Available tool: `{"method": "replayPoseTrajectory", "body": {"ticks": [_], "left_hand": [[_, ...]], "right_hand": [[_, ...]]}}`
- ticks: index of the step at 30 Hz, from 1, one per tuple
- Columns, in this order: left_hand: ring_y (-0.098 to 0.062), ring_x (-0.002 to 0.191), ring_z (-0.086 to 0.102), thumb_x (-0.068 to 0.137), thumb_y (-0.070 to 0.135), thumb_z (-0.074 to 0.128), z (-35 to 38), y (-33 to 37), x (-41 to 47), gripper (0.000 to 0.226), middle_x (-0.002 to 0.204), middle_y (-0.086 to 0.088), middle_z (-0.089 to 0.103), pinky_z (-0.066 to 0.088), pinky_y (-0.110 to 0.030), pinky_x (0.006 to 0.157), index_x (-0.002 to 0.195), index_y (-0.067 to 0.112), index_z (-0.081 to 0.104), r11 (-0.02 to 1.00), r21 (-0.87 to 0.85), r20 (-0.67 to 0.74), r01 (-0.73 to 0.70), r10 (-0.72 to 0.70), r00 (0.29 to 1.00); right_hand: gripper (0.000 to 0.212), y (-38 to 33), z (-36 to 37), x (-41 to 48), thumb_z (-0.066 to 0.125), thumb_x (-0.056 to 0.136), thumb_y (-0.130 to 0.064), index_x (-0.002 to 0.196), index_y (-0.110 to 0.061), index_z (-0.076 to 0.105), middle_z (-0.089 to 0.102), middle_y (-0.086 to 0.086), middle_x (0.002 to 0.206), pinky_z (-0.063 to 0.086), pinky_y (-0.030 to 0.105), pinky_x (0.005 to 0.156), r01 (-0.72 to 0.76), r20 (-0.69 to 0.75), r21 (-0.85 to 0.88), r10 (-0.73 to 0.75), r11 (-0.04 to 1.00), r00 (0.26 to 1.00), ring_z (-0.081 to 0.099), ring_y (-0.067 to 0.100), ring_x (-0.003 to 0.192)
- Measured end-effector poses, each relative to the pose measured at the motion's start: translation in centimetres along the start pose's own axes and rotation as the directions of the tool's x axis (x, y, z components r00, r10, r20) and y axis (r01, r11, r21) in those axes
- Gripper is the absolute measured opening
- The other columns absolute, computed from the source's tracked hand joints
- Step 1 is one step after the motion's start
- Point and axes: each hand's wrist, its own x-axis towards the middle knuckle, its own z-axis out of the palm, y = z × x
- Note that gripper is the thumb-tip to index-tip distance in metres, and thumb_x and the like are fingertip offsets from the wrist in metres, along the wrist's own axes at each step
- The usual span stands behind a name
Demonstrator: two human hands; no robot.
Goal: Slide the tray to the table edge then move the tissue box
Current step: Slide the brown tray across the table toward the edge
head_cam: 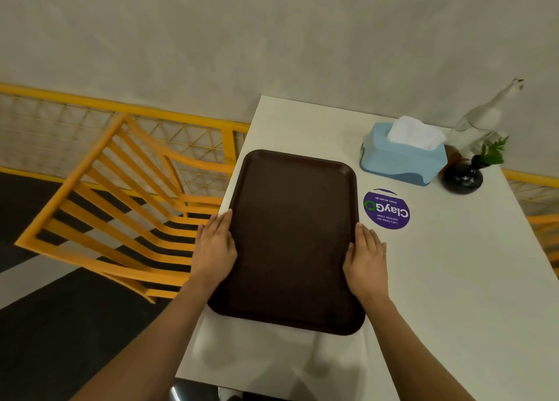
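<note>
A dark brown tray (290, 237) lies on the white table (438, 279), its left rim at the table's left edge. My left hand (215, 246) grips the tray's left rim, thumb on top. On the opposite rim rests my right hand (366, 260), fingers flat along the side. A light blue tissue box (402, 158) with white tissue sticking out stands beyond the tray's far right corner, apart from both hands.
A round purple sticker (386, 209) is stuck to the table right of the tray. A black vase with a green sprig (462, 176) and a white figurine (481, 119) stand behind the tissue box by the wall. An orange chair (121, 207) stands left of the table.
</note>
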Motion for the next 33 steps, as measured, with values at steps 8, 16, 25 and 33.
{"method": "replayPoseTrajectory", "body": {"ticks": [8,16,25,33], "left_hand": [[-0.026,0.147,0.031,0.101,0.013,0.045,-0.5,-0.4,0.9,0.056,0.153,-0.011,0.044,0.021,-0.047,0.122,0.155,0.014,0.032,0.996,-0.093,0.015,0.004,-0.002,1.000],[-0.027,0.141,0.042,0.101,0.015,0.046,-0.9,-1.7,0.4,0.057,0.153,-0.009,0.045,0.039,-0.046,0.114,0.156,0.017,0.030,0.987,-0.157,0.045,0.015,-0.008,0.999],[-0.028,0.134,0.050,0.102,0.013,0.046,-1.1,-1.1,0.7,0.057,0.152,-0.009,0.046,0.050,-0.044,0.103,0.156,0.017,0.031,0.978,-0.208,0.060,-0.005,0.018,0.998],[-0.027,0.133,0.052,0.102,0.013,0.046,-1.0,-1.1,0.8,0.057,0.154,-0.007,0.043,0.052,-0.043,0.102,0.156,0.018,0.030,0.976,-0.216,0.070,0.002,0.013,0.997]], "right_hand": [[0.052,-0.5,-0.1,0.3,0.035,0.107,-0.030,0.156,-0.014,0.028,0.034,0.009,0.160,0.013,0.053,0.122,-0.021,0.035,-0.072,0.024,0.997,0.999,0.025,0.031,0.149],[0.056,-1.0,0.2,-1.2,0.030,0.107,-0.034,0.159,-0.017,0.020,0.026,0.005,0.164,0.012,0.053,0.122,-0.027,0.060,-0.060,0.031,0.998,0.998,0.019,0.029,0.151],[0.055,-1.1,0.1,-0.9,0.028,0.107,-0.033,0.159,-0.017,0.021,0.031,0.005,0.162,0.019,0.051,0.121,-0.050,0.056,-0.050,0.053,0.997,0.997,0.025,0.028,0.149],[0.055,-1.2,0.0,-0.9,0.027,0.107,-0.036,0.159,-0.019,0.020,0.033,0.005,0.161,0.021,0.051,0.120,-0.068,0.073,-0.053,0.072,0.996,0.995,0.027,0.028,0.148]]}}
